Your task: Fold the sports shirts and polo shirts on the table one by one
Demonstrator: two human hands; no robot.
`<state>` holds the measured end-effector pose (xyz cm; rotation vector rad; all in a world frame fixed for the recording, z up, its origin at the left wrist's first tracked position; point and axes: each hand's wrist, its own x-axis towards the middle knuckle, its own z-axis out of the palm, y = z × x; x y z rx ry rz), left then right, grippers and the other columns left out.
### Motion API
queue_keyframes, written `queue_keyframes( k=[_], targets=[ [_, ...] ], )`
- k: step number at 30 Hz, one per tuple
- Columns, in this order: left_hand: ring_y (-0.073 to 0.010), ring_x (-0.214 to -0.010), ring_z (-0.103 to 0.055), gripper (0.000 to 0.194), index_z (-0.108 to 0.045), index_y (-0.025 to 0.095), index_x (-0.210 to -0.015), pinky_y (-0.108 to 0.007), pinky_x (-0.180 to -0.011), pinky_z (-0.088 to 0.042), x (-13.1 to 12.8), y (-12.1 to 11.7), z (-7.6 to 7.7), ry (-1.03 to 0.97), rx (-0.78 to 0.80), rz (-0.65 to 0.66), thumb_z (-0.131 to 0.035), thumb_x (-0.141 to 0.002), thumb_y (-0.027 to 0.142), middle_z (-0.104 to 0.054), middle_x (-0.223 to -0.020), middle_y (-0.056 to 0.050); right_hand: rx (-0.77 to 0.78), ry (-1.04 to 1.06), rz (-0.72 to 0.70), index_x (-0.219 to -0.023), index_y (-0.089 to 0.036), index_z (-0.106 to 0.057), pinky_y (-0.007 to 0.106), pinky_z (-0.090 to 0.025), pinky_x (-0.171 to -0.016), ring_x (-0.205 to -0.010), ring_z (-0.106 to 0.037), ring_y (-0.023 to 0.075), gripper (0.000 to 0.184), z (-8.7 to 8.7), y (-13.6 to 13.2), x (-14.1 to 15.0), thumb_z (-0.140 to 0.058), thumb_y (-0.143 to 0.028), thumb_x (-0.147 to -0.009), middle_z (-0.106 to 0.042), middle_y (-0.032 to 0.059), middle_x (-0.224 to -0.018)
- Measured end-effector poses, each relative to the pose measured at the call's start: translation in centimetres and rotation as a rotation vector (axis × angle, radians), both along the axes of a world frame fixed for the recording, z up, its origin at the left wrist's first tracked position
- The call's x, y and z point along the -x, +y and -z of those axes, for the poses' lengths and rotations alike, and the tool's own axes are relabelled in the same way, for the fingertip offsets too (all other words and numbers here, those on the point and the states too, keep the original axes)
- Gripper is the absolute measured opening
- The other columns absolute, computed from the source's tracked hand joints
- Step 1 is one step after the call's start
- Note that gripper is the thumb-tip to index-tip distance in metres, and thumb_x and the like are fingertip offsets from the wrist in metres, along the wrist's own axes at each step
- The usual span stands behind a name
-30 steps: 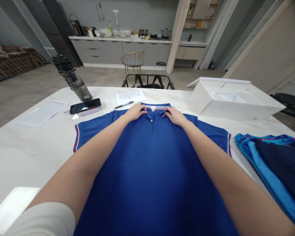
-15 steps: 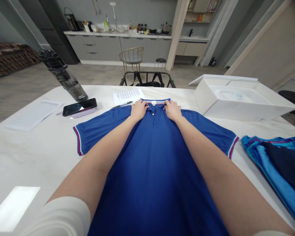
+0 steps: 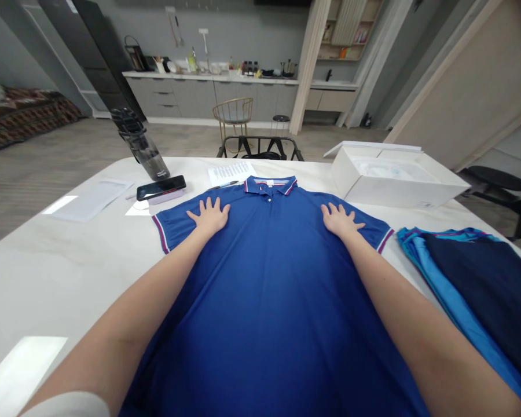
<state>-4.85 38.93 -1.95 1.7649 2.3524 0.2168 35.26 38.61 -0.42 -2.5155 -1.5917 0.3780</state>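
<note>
A blue polo shirt (image 3: 264, 289) lies front side up across the table, its collar (image 3: 271, 184) at the far end and folded down. Red and white stripes edge the collar and both sleeve cuffs. My left hand (image 3: 210, 218) rests flat with fingers spread on the shirt near the left shoulder. On the other side, my right hand (image 3: 339, 220) presses flat near the right shoulder, its fingers apart too. Neither hand grips any cloth. The shirt's lower end runs out of view towards me.
To the right lie folded clothes (image 3: 469, 278) in dark and light blue. Behind them stands an open white box (image 3: 386, 188). At the far left are a water bottle (image 3: 150, 153), a phone (image 3: 161, 188) and a paper sheet (image 3: 91, 200). A pen (image 3: 223, 185) and printed sheet (image 3: 230, 172) lie beyond the collar.
Both hands have let go of the collar and moved outward and nearer to me, onto the shoulder areas. The collar now lies folded down. The view has shifted slightly.
</note>
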Motion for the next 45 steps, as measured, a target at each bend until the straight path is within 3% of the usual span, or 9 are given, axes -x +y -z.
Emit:
queue_keyframes(
  k=[4,8,14,18,22,26,29,38,45],
  targets=[
    [-0.0341,-0.158,-0.012,0.073,-0.030,0.038,-0.160,-0.076,-0.118,-0.007,3.0,-0.4,0.0,0.009,0.035,0.062,-0.014,-0.096,0.069,-0.017,-0.172,0.000,0.074,-0.025,-0.081,-0.163,-0.042,-0.020,0.085,-0.005,-0.109,-0.155,-0.003,0.0456,0.079,0.8,-0.4,-2.8,-0.008,-0.077,-0.094,-0.008,-0.0018,-0.173],
    [-0.0354,-0.158,-0.012,0.075,-0.027,0.038,-0.161,-0.075,-0.118,-0.008,4.0,-0.3,0.1,0.027,0.020,0.123,-0.017,-0.095,0.071,-0.016,-0.172,0.000,0.026,-0.057,-0.175,-0.164,-0.038,-0.020,0.085,-0.003,-0.109,-0.155,-0.006,0.0457,0.083,1.7,0.0,-4.1,-0.012,-0.079,-0.093,-0.013,0.0021,-0.172],
    [-0.0352,-0.158,-0.012,0.072,-0.025,0.038,-0.162,-0.075,-0.118,-0.007,4.6,-0.1,-0.3,0.066,0.035,0.156,-0.017,-0.098,0.068,-0.014,-0.172,-0.002,0.001,-0.117,-0.236,-0.165,-0.037,-0.020,0.084,-0.004,-0.110,-0.155,-0.009,0.0448,0.081,2.0,0.3,-5.0,-0.014,-0.077,-0.095,-0.015,0.0033,-0.172],
    [-0.0337,-0.158,-0.015,0.068,-0.027,0.030,-0.162,-0.070,-0.121,-0.005,2.9,-0.8,-1.1,0.130,-0.061,0.221,-0.018,-0.102,0.059,-0.020,-0.171,-0.008,-0.057,-0.214,-0.258,-0.164,-0.034,-0.025,0.084,-0.008,-0.110,-0.154,-0.013,0.0448,0.077,1.0,-0.3,-3.5,-0.014,-0.072,-0.098,-0.019,0.0062,-0.171],
    [-0.0311,-0.157,-0.020,0.065,-0.032,0.024,-0.161,-0.064,-0.124,-0.010,-1.7,-3.6,-1.3,0.104,-0.151,0.361,-0.021,-0.104,0.053,-0.024,-0.169,-0.011,-0.236,-0.308,-0.409,-0.162,-0.026,-0.031,0.076,-0.008,-0.116,-0.155,-0.015,0.0358,0.070,0.1,-2.7,1.7,-0.012,-0.060,-0.104,-0.023,0.0110,-0.170],
    [-0.0314,-0.157,-0.021,0.065,-0.036,0.028,-0.160,-0.065,-0.124,-0.012,-5.5,-7.5,-0.4,0.010,-0.079,0.485,-0.022,-0.103,0.059,-0.026,-0.169,-0.009,-0.160,-0.157,-0.517,-0.162,-0.031,-0.030,0.074,-0.015,-0.117,-0.155,-0.020,0.0339,0.070,0.6,-6.7,8.0,-0.015,-0.066,-0.103,-0.025,0.0090,-0.169],
    [-0.0302,-0.157,-0.019,0.068,-0.034,0.031,-0.160,-0.064,-0.124,-0.010,-5.8,-9.7,0.2,-0.010,-0.069,0.495,-0.021,-0.102,0.063,-0.025,-0.169,-0.007,-0.094,-0.109,-0.539,-0.162,-0.036,-0.029,0.075,-0.013,-0.117,-0.155,-0.019,0.0356,0.074,1.4,-9.2,10.0,-0.016,-0.073,-0.100,-0.023,0.0063,-0.170],
    [-0.0277,-0.158,-0.018,0.070,-0.032,0.032,-0.161,-0.056,-0.127,-0.011,-2.7,-14.5,-0.3,0.018,-0.063,0.542,-0.023,-0.101,0.067,-0.024,-0.170,-0.005,-0.035,-0.135,-0.422,-0.163,-0.035,-0.028,0.071,-0.012,-0.119,-0.156,-0.015,0.0366,0.077,1.3,-11.9,4.9,-0.017,-0.075,-0.098,-0.020,0.0044,-0.171],
    [-0.0303,-0.157,-0.019,0.070,-0.034,0.028,-0.160,-0.059,-0.125,-0.012,-2.3,-19.5,-0.9,0.054,-0.080,0.615,-0.024,-0.102,0.064,-0.026,-0.169,-0.010,-0.203,-0.140,-0.526,-0.158,-0.029,-0.040,0.066,-0.014,-0.122,-0.156,-0.019,0.0290,0.066,1.0,-16.6,4.0,-0.016,-0.060,-0.105,-0.029,0.0060,-0.168]
  ],
)
